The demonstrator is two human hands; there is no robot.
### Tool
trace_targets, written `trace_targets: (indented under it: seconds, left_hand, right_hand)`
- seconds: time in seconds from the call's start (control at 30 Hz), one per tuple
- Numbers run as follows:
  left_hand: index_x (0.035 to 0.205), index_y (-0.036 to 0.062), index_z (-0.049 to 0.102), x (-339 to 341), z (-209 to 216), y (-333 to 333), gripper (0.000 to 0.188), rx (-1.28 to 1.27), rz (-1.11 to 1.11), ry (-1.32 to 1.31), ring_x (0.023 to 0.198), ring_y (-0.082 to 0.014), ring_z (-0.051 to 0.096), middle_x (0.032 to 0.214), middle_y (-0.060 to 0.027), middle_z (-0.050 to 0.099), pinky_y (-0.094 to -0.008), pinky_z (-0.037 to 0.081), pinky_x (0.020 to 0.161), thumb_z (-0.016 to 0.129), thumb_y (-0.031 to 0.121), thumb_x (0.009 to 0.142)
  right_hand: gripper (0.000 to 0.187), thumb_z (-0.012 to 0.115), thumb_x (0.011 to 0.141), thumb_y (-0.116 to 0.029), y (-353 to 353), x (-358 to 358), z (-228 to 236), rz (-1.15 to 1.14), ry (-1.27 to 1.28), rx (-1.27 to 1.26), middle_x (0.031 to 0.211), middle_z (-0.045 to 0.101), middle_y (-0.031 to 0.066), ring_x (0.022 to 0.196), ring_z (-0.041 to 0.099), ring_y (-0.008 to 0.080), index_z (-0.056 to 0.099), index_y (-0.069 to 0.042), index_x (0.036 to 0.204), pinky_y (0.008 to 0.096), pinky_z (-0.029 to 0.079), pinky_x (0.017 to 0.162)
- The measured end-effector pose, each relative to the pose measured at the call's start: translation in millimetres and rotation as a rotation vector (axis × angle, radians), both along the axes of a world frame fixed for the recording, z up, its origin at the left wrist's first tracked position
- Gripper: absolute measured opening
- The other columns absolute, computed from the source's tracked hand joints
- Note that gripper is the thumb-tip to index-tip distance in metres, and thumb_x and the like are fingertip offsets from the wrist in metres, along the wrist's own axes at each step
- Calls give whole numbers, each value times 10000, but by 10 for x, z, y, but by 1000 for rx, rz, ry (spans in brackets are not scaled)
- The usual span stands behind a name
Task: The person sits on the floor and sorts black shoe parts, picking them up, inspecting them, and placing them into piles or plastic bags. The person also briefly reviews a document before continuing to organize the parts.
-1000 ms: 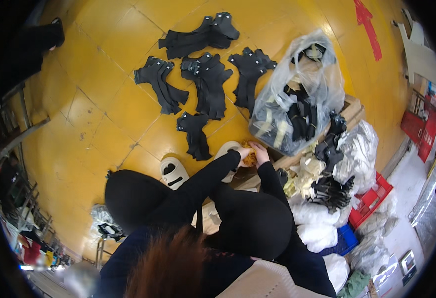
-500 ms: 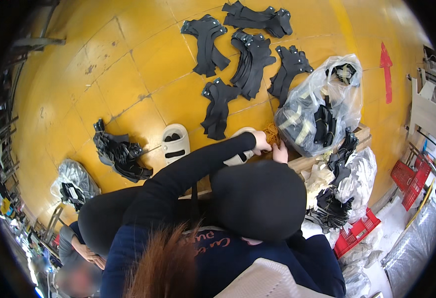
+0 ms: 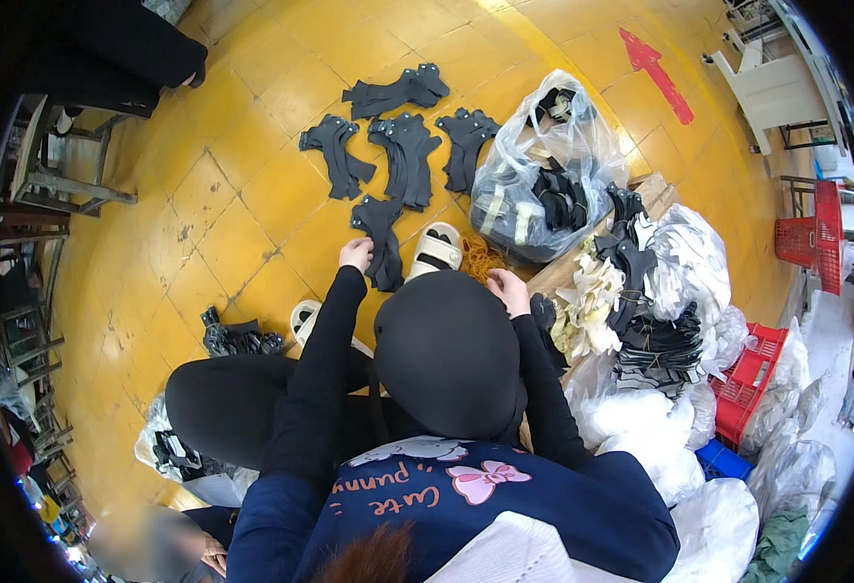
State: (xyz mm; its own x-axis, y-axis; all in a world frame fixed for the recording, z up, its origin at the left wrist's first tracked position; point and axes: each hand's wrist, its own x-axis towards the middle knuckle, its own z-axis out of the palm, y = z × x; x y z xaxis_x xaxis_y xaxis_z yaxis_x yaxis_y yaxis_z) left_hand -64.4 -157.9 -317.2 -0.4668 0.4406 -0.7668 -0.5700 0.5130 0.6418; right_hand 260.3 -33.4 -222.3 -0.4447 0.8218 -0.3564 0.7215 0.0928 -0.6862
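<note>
Currently left hand (image 3: 356, 254) is at the left edge of the nearest black fabric stack (image 3: 382, 233) on yellow floor (image 3: 252, 209), right hand (image 3: 510, 292) at orange bands (image 3: 479, 257); can't tell if either grips. Best to hold edges aligned, tease bands out singly.

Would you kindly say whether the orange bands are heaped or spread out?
Heaped: the orange bands overlap in one tangle beside the right shoe.

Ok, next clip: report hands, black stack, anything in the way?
Left hand at black stack's edge, grip unclear. Right hand at orange bands, grip unclear. Shoe between stack and bands.
</note>
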Motion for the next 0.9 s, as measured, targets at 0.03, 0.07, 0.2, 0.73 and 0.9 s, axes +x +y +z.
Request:
trace_targets:
  seconds: [0.03,0.07,0.2,0.73,0.9]
  left_hand:
    - [1018,41,631,6,-87,-63,212,-67,-36,65,683,-122,560,855,-58,633,-271,440,560,638,134,828]
    - [1069,20,627,27,-177,-103,283,-108,-67,150,809,-186,607,941,-104,649,-322,492,686,649,115,803]
    - [1168,-15,579,98,-352,-206,483,-314,-153,553,1065,-302,583,1126,-212,610,-353,442,931,702,199,753]
    - [1244,40,412,537,166,508,862,-740,-204,901,1076,-298,484,1125,-123,495,-447,391,881,835,415,594]
    - [1184,67,464,497,107,450,724,-696,-286,828,1103,-294,487,1124,-109,524,-445,386,908,818,370,631]
  right_hand:
    - [213,609,839,-154,8,-32,-13,30,-10,82,989,648,144,904,627,313,644,-46,1019,379,498,794]
    - [212,611,837,-153,37,-84,-52,56,-24,137,989,644,136,912,621,314,640,-53,1021,384,496,797]
    - [234,645,803,-160,188,-363,-289,176,-156,320,960,612,109,864,620,297,628,-102,1029,390,505,752]
    - [89,663,741,-9,329,-696,-30,346,117,272,913,611,95,874,575,286,666,-37,826,361,460,789]
    - [81,628,810,-48,148,-892,122,574,274,-644,886,644,97,847,619,187,635,11,866,301,468,799]
